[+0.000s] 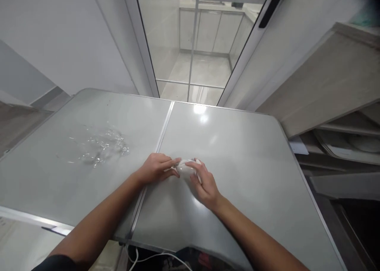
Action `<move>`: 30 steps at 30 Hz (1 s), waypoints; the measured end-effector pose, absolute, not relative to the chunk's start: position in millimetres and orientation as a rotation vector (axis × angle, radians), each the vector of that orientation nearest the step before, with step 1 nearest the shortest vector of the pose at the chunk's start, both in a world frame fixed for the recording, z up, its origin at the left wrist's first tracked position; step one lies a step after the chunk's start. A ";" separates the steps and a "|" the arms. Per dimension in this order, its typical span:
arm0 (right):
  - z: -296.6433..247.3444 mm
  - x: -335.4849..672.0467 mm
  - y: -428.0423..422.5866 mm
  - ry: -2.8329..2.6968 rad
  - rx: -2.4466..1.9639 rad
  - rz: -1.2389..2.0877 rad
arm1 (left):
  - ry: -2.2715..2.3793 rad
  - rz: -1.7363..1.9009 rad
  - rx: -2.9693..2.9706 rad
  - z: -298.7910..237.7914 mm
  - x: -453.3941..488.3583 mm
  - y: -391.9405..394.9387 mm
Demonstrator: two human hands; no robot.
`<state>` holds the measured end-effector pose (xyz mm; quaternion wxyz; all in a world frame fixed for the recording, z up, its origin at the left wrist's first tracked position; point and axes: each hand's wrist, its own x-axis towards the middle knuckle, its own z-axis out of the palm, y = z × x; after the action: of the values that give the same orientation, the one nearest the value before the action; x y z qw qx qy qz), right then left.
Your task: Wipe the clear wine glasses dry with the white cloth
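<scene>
Bright glare on tabletop (246,168); soft shadows; dark top-right corner.

- Your left hand (158,169) lies over the metal seam strip (165,126), fingertips (178,160) pointing right.
- Your right hand (208,187) is curled, right of that strip.
- Your bare forearms (252,226) slant inward from either side.

Object (184,169) seemingly plain white; table (243,164) pale grey; door handle (273,4) black.

- White object (184,169): smooth, glossy, plastic-looking
- Clear pieces (107,145): shiny, see-through, plastic-looking
- Bench (243,164): smooth, glossy top
- Centre strip (165,125): bright, metal-looking
- Door panes (166,33): smooth, clear glass
- Door handle (269,6): matt black
</scene>
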<state>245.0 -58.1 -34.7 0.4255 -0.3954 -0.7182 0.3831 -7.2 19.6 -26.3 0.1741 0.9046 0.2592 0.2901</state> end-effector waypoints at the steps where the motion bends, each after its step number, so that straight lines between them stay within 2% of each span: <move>1: -35.1 245.4 -55.5 -1.646 -1.049 1.078 | 0.742 0.872 2.707 -29.0 -5.7 18.3; 5: -35.8 246.8 -43.9 -1.143 -1.052 1.518 | 0.727 0.912 2.975 -33.5 -0.3 15.9; 8: -35.9 247.4 -39.6 -1.077 -1.040 1.571 | 0.758 0.913 2.939 -33.9 2.4 14.8; 12: -36.2 253.7 -40.9 -1.488 -1.019 1.180 | 0.802 0.788 2.576 -31.6 4.5 9.9; 15: -36.1 259.5 -43.3 -1.914 -0.740 0.862 | 0.775 0.596 2.269 -28.6 4.9 6.2; 18: -34.3 257.9 -45.1 -2.015 -0.676 0.722 | 0.767 0.762 2.343 -29.4 5.1 5.3; 21: -29.7 248.9 -44.7 -1.751 -0.929 0.922 | 0.798 1.063 2.692 -33.6 4.8 6.6; 26: -23.6 238.8 -40.6 -1.028 -1.066 1.538 | 0.827 1.028 2.975 -41.3 3.0 9.7; 28: -24.7 240.0 -40.1 -1.065 -1.082 1.537 | 0.850 0.992 2.908 -43.4 2.0 11.3; 30: -26.6 244.0 -40.6 -1.299 -1.111 1.358 | 0.876 0.924 2.727 -42.3 0.9 13.4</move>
<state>244.0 -40.6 -26.6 0.4611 -0.4518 -0.5278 0.5521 0.9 13.4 -42.3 0.0660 0.9041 0.2904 0.3063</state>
